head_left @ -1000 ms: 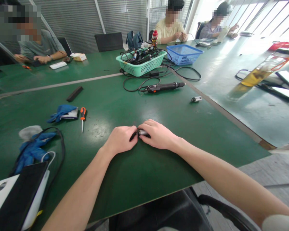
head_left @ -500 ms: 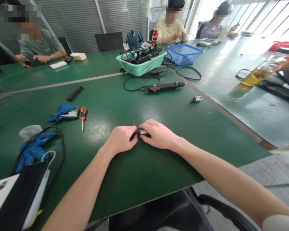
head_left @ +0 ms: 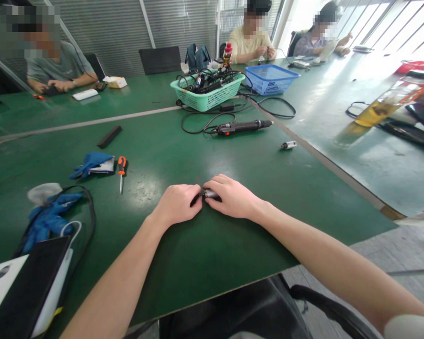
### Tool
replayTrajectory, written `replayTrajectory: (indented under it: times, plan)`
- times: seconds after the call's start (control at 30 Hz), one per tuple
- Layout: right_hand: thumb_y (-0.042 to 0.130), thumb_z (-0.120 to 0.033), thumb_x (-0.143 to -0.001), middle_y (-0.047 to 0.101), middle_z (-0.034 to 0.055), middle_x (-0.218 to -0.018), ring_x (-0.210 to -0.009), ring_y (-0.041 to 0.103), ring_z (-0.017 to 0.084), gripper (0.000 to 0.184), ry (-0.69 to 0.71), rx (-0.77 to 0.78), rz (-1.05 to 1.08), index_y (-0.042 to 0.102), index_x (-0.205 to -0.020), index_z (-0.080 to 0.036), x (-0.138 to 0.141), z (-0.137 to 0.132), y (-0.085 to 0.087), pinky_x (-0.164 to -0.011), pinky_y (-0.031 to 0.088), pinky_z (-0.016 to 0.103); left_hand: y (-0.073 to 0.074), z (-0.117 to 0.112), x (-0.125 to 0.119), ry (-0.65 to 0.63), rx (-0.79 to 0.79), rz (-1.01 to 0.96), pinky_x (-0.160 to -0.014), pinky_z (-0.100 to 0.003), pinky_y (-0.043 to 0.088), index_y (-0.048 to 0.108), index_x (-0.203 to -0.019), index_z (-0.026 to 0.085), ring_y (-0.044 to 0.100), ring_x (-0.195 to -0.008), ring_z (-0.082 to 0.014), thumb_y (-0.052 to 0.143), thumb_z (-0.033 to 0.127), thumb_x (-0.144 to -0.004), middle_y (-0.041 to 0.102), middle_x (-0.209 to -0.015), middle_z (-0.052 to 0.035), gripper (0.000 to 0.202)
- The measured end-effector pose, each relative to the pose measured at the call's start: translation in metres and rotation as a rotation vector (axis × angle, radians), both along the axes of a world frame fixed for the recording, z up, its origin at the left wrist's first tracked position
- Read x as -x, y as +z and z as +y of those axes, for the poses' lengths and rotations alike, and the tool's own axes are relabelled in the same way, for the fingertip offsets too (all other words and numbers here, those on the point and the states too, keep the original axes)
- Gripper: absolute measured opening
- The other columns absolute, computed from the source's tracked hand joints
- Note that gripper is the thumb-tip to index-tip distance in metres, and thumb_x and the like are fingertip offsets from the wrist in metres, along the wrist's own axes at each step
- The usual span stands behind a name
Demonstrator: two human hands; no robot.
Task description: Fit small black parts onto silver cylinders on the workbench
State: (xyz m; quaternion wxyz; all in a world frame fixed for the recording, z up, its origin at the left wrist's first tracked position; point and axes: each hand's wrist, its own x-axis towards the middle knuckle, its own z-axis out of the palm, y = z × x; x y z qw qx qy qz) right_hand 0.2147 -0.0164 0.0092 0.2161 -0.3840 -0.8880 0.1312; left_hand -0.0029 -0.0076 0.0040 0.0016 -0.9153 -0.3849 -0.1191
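Metal part [head_left: 211,194], half-hidden, left hand [head_left: 176,205], right hand [head_left: 232,197]

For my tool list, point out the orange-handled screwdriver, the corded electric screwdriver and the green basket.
Orange-handled screwdriver [head_left: 122,165], head view, on the handle.
Corded electric screwdriver [head_left: 242,126], head view, on the black body.
Green basket [head_left: 207,100], head view, on the front wall.

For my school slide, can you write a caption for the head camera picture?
Left hand and right hand pinch a small metal part over a green workbench.
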Motion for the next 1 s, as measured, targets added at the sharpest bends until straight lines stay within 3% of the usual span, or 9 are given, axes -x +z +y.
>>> replayTrajectory:
  times: [0.53,0.7,1.0]
  plan:
    - [0.059,-0.026,-0.093,0.067,0.011,-0.107,-0.105,0.059,0.026,0.024,0.013,0.01,0.023,0.064,-0.115,-0.018,-0.002,0.0,0.0,-0.093,0.05,0.042,0.0,0.0,0.001,-0.014,-0.01,0.006,-0.062,-0.03,0.041,0.06,-0.083,0.02,0.063,-0.07,-0.0179,0.049,0.028,-0.094,0.068,-0.079,-0.0033,0.018]
    - [0.059,-0.02,-0.092,0.065,0.0109,-0.112,-0.109,0.058,0.026,0.031,0.086,0.006,0.039,0.06,-0.123,-0.019,-0.006,0.001,0.001,-0.096,0.05,0.042,-0.001,0.0,0.001,-0.004,-0.005,0.01,-0.062,-0.031,0.041,0.06,-0.087,0.02,0.063,-0.07,-0.018,0.049,0.029,-0.095,0.068,-0.081,-0.0036,0.017]
    - [0.045,-0.017,-0.1,0.06,0.012,-0.117,-0.105,0.059,0.024,0.033,0.203,-0.061,-0.133,0.065,-0.126,-0.023,-0.017,0.0,0.01,-0.092,0.051,0.039,-0.001,0.0,0.001,0.017,0.055,-0.014,-0.061,-0.029,0.039,0.06,-0.092,0.02,0.061,-0.068,-0.0161,0.051,0.042,-0.097,0.068,-0.081,-0.0022,0.024]
